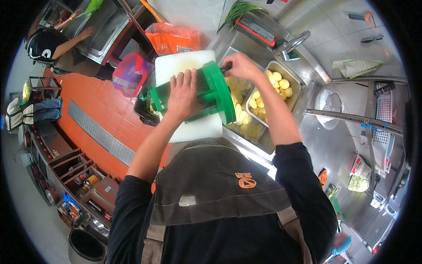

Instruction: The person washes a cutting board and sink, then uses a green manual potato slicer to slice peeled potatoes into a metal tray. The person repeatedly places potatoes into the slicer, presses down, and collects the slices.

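A green plastic hand-cranked vegetable slicer (216, 94) rests across a white cutting board (184, 61) at the sink's edge. My left hand (183, 95) is spread over its body and presses on it from above. The fingers of my right hand (240, 66) are closed around a short dark handle (226, 68) on the far side of its round disc. Thin potato slices (245, 120) are heaped below the disc in the sink. Beside them stands a metal pan (299, 81) of peeled whole potatoes (280, 84), partly hidden by my right forearm.
A faucet (293, 43) and a red-framed mandoline (257, 30) are at the sink's back, near green stalks (242, 11). Left of the board stand a lined bin (145, 114), a pink basket (127, 74) and an orange bag (173, 38). A co-worker (49, 49) bends over another sink.
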{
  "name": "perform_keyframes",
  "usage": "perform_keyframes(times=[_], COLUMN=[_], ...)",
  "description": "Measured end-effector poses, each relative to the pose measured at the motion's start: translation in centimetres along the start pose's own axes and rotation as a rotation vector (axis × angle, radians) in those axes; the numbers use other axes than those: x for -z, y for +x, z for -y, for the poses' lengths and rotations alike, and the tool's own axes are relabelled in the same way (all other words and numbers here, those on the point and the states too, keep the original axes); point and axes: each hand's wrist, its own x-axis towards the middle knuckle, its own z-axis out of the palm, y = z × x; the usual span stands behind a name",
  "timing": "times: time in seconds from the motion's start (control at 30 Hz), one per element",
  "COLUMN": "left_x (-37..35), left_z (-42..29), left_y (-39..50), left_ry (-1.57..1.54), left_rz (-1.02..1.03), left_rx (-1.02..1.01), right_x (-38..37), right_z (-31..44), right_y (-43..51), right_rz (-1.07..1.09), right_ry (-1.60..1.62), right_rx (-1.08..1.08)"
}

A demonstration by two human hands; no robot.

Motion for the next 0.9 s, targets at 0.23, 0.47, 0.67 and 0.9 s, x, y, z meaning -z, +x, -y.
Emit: perform_keyframes(times=[0.23, 0.47, 0.67, 0.9], left_x=[-0.3, 1.5, 2.5, -4.0], left_z=[0.2, 0.5, 8.7, 13.1], left_y=[-0.4, -1.1, -8.0, -13.5], left_ry=[0.001, -0.147, -0.231, -1.358], left_rz=[-0.020, -0.091, -0.566, -0.078], left_rx=[0.022, -0.014, 0.358, 0.699], right_x=[-5.8, -3.0, -1.7, -6.9], right_z=[-6.0, -0.1, 8.1, 19.6], right_y=[-5.6, -9.3, -12.8, -12.3], right_rz=[0.439, 0.312, -0.555, -0.290], right_ry=[0.158, -0.090, -0.024, 0.184], right_rx=[-0.590, -0.334, -0.123, 0.093])
